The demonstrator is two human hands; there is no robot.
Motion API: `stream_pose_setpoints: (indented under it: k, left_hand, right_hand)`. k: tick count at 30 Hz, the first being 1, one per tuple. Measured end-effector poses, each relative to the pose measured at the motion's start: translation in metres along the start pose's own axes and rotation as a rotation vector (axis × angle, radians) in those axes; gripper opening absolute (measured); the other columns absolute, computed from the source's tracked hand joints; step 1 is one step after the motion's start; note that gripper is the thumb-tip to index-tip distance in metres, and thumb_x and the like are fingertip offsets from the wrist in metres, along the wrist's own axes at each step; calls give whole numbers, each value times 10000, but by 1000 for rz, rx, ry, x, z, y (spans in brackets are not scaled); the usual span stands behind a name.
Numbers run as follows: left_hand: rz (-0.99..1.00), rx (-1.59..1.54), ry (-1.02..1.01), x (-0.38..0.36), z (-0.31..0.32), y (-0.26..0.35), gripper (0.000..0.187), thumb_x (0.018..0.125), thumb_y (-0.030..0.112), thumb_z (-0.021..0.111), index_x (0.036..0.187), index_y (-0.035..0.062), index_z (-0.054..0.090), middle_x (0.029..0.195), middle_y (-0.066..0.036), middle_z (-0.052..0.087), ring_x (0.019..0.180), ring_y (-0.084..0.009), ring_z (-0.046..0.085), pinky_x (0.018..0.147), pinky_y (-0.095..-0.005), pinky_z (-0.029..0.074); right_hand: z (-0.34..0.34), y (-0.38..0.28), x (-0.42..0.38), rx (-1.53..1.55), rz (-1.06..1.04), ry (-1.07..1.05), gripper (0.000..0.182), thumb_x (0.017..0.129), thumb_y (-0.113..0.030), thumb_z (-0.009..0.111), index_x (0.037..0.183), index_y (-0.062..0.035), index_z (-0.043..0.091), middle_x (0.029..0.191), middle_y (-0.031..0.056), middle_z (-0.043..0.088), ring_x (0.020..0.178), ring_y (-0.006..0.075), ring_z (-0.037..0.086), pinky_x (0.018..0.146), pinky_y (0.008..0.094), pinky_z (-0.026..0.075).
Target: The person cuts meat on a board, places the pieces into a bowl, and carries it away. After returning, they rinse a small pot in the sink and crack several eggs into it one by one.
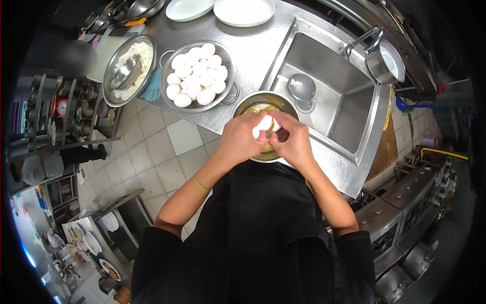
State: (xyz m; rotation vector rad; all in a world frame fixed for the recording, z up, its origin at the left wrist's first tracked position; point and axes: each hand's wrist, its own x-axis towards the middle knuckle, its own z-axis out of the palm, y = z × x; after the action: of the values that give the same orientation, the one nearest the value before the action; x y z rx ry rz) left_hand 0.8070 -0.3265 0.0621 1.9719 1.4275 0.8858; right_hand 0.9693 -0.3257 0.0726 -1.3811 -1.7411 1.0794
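Both my hands are over a metal bowl [290, 105] that holds several yolks and clear egg white. A white egg [264, 123] is cracked apart between my fingers. My left hand [240, 138] is closed on one half of its shell, and the other piece is pinched in my right hand [294, 140]. Egg yolk shows between the two pieces. Left of the bowl stands a metal colander [230, 57] heaped with whole white eggs [200, 76]. The undersides of my fingers are partly hidden.
To the right is a steel sink [324, 112] with a faucet [362, 40] and a pot [383, 66] beside it. White plates [244, 11] lie at the back. A bowl of white crumbly food [144, 52] and a blue cloth [151, 89] sit at left.
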Motion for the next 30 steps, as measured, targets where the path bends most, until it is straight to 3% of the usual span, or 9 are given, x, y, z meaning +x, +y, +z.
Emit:
stream_pose_setpoints:
  k: [5,12,14,16,24,26,28,29,30]
  left_hand:
    - [-23,66,-64,-1,-16,-5,455,689,87,635,1140,64,579,837,-133,618,746,-335,602,640,-398,488]
    - [-82,-102,-220,12,-25,16,744,717,150,694,1377,131,352,871,-129,623,793,-342,605,710,-387,489]
    - [-119,-275,-160,9,-20,6,682,748,129,689,1355,68,385,970,-96,621,929,-239,597,857,-326,444]
    - [-213,-561,-111,7,-24,-1,517,801,146,641,1266,-3,471,1065,-62,584,1051,-152,517,964,-306,366]
    - [-334,-1003,-181,3,-27,-18,480,821,73,568,1273,25,414,1107,-57,512,980,-128,520,788,-263,457]
    - [-299,-1021,-205,6,-23,-15,503,811,23,569,1283,23,394,1113,-71,512,972,-126,527,766,-252,468]
    - [-317,-969,-229,7,-20,-6,517,813,10,564,1293,19,372,1131,-85,510,952,-134,541,744,-247,484]
    - [-314,-961,-211,7,-18,-6,519,790,-23,585,1264,21,379,1143,-100,507,931,-140,555,733,-247,494]
    - [-304,-963,-196,8,-15,-8,519,790,-23,585,1264,21,379,1143,-100,507,931,-140,555,733,-247,494]
  right_hand:
    - [-11,13,5,-145,-294,39,445,710,103,573,1126,-54,605,1153,175,568,877,320,613,690,351,520]
    - [-16,21,8,-246,-334,-163,498,725,96,607,1190,-78,572,1107,105,599,869,213,628,703,298,515]
    - [-27,32,9,195,33,-82,491,719,108,612,1187,-34,564,1075,79,613,868,156,621,676,265,512]
    - [-67,19,-1,586,31,269,454,729,113,599,1173,41,534,991,113,608,725,160,633,591,246,508]
    - [-356,-13,-36,-428,-834,1773,335,921,-178,451,1175,11,342,964,229,587,596,230,614,474,261,477]
    - [-400,51,-21,-394,-459,1630,396,888,-178,507,1219,9,393,1076,194,538,745,265,629,657,335,518]
    - [-430,149,-19,-1201,104,1184,705,844,-314,615,1377,5,282,1314,241,444,1197,344,466,979,400,379]
    - [-414,182,-19,-551,284,1206,809,812,-329,667,1418,-25,226,1292,230,480,1178,308,502,947,376,395]
    - [-384,189,-26,-584,92,1317,773,809,-305,668,1410,-47,255,1238,220,527,1144,306,526,933,372,404]
